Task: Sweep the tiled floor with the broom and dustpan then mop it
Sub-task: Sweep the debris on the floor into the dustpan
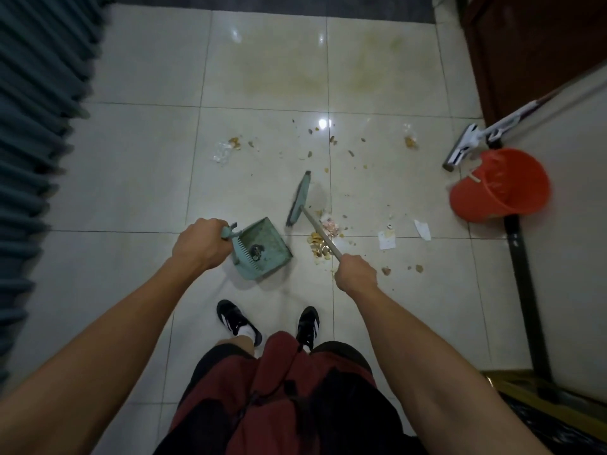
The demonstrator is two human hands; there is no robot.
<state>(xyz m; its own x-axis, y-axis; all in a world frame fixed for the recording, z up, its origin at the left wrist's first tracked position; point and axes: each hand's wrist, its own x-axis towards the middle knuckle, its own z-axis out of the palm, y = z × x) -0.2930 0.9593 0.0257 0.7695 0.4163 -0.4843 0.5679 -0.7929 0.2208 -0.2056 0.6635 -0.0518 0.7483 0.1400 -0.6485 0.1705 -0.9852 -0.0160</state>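
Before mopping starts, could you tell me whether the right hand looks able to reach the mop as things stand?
Probably not: the right hand grips the broom, and the mop leans well off beyond the bucket.

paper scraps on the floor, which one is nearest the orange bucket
The white scrap lying right of the broom, closest to the orange bucket. The other paper scrap sits further left, nearer the crumb pile.

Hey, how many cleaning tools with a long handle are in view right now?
2: the broom held by the right hand at floor centre, and the mop leaning by the red bucket on the right.
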